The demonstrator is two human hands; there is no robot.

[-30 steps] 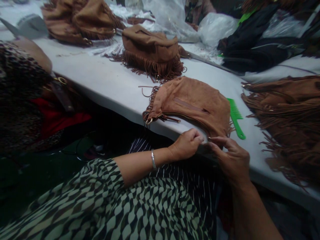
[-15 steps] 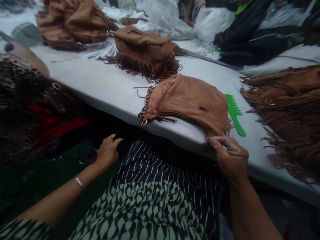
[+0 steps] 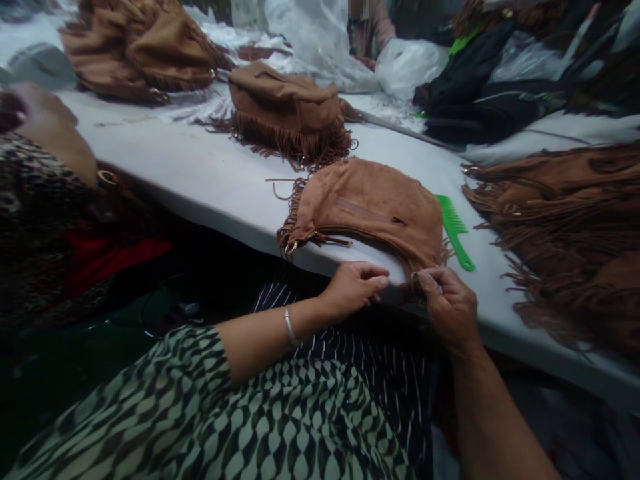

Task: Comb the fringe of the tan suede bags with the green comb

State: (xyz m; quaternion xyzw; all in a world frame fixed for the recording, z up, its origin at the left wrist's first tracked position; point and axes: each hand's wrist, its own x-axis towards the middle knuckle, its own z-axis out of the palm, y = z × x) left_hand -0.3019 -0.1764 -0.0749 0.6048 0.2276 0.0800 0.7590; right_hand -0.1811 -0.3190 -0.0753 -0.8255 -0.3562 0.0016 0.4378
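Note:
A brown suede handbag (image 3: 375, 193) with fringe lies at the table's front edge, its zip opening curved toward me. My right hand (image 3: 453, 303) is closed on the bag's near right end, thumb and forefinger pinching it beside a small metal ring. Just left of that end is my left hand (image 3: 353, 287), which wears a bracelet. Its fingers are partly curled, with thumb and forefinger slightly apart and pointing at the pinched end without touching the bag. Right of the bag, a green comb (image 3: 455, 233) rests on the white table.
Another fringed brown bag (image 3: 285, 100) stands behind. More brown bags lie at the far left (image 3: 145, 53) and in a fringed pile (image 3: 565, 233) on the right. A co-worker's arm (image 3: 55, 127) is at the left. Clear plastic bags (image 3: 410, 63) and dark items sit across the table (image 3: 165, 147).
My left hand has swung in from the left, away from the bag, to beside its near right end. My right hand keeps its pinch there. The view has shifted slightly.

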